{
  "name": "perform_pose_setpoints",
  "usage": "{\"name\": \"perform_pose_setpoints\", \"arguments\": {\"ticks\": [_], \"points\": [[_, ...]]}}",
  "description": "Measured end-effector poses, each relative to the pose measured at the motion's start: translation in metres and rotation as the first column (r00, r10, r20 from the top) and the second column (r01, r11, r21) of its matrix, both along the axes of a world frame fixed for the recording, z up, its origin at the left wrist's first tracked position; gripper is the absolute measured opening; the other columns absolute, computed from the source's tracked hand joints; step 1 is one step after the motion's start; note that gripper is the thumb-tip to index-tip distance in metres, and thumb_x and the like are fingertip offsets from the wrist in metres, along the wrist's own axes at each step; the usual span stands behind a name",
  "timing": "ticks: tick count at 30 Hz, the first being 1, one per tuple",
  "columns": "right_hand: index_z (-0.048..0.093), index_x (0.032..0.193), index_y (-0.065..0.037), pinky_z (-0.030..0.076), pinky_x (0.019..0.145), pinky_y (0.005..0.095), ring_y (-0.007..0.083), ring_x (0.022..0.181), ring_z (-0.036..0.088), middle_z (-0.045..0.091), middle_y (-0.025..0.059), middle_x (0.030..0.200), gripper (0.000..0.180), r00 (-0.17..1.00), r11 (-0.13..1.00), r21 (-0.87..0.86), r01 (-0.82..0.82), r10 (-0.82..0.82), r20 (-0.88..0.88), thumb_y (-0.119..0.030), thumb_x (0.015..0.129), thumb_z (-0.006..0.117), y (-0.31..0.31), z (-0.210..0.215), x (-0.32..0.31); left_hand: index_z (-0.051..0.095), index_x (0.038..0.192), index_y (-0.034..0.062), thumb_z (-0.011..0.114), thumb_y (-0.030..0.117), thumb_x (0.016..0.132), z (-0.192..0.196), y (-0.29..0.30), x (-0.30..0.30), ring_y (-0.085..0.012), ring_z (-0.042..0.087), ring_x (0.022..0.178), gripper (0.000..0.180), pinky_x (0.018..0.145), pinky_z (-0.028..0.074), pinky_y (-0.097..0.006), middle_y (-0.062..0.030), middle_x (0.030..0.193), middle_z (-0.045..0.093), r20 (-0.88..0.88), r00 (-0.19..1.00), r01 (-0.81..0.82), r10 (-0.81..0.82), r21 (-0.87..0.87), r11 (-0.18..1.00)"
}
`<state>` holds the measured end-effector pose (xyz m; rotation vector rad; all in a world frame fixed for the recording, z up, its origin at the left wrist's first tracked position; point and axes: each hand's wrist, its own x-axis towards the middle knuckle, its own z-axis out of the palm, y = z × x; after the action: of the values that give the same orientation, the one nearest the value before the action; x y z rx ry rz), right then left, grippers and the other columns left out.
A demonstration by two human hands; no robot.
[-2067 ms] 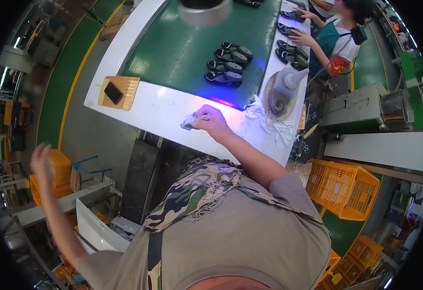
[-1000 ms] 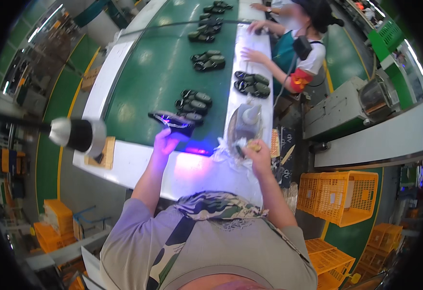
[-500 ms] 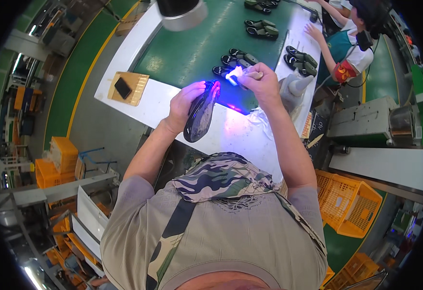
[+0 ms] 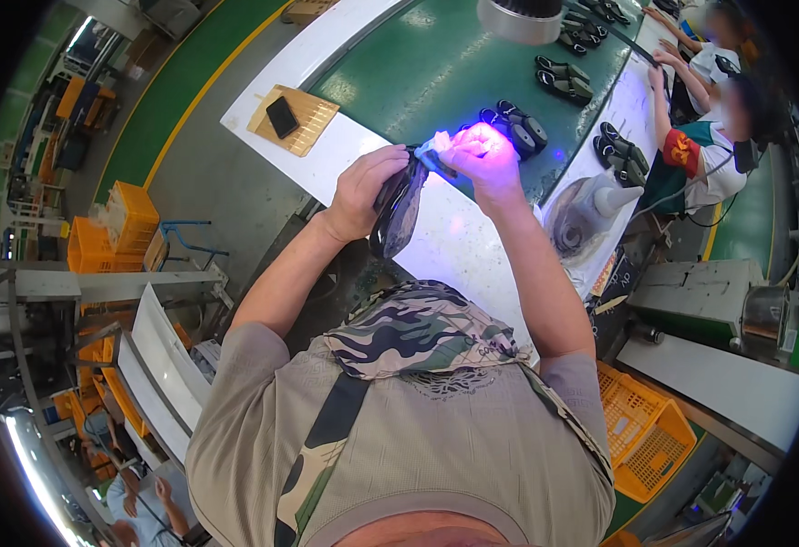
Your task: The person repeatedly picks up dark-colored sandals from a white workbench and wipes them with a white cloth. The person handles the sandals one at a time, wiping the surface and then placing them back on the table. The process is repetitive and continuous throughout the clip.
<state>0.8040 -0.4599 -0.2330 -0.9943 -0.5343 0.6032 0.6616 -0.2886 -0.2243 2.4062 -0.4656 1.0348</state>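
A glossy black shoe [image 4: 399,214] hangs upright over the white table edge, its sole side turned partly to the right. My left hand [image 4: 363,190] is closed round its upper part, fingers over the top. My right hand [image 4: 489,162] is pinched on a small pale wad [image 4: 433,150] that looks bluish under the light; its exact kind is hard to make out. The wad is at the shoe's upper end and appears to touch it. Bright violet light falls on the right hand's knuckles and hides detail there.
Pairs of dark sandals [image 4: 564,80] stand on the green belt [image 4: 390,77]. A round lamp [image 4: 520,25] hangs above. A phone [image 4: 282,118] lies on a tan board [image 4: 313,114]. A grey spouted container [image 4: 582,214] stands right. Co-workers [image 4: 705,137] sit across; an orange crate [image 4: 646,428] is at lower right.
My right hand has come in toward the shoe, bringing the wad to its upper end. My left hand still holds the shoe. The whole view has turned, shifting the table rightward.
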Motion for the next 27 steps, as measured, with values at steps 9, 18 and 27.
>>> {"name": "perform_pose_setpoints", "arguments": {"ticks": [9,18,27], "points": [[0.058,0.084,-0.001,0.045,0.056,0.0271,0.0115,0.062,0.055,0.060,0.0042,0.074,0.017,0.998,0.998,-0.018,-0.063,0.062,-0.013,-0.002,0.075,0.073,-0.017,0.027,0.003,0.055,0.112,0.0017,0.076,0.004,0.065,-0.005,-0.011,0.022,-0.0343,0.065,0.094,0.051,0.081,0.054,-0.037,-0.0186,0.107,0.063,-0.158,0.985,-0.083,0.072,-0.061,0.995],[0.057,0.077,-0.003,0.045,0.065,0.0219,0.0039,0.068,0.048,0.053,-0.0037,0.071,0.019,0.941,0.947,-0.173,0.272,-0.223,0.255,-0.002,0.072,0.075,-0.063,0.030,0.032,0.059,0.106,0.0058,0.080,0.011,0.062,-0.007,-0.041,0.068,-0.0301,0.066,0.085,0.050,0.075,0.054,-0.037,-0.0130,0.098,0.065,-0.577,0.816,-0.030,-0.042,-0.116,0.993],[0.056,0.083,-0.003,0.048,0.077,0.0269,0.0129,0.085,0.057,0.060,0.0075,0.092,0.018,0.892,0.891,-0.229,0.391,-0.306,0.331,0.003,0.075,0.071,-0.102,0.025,0.055,0.061,0.106,0.0041,0.082,0.006,0.052,0.006,-0.053,0.103,-0.0128,0.062,0.080,0.058,0.077,0.052,-0.030,-0.0029,0.090,0.066,-0.839,0.296,0.110,-0.457,-0.445,0.889]]}}
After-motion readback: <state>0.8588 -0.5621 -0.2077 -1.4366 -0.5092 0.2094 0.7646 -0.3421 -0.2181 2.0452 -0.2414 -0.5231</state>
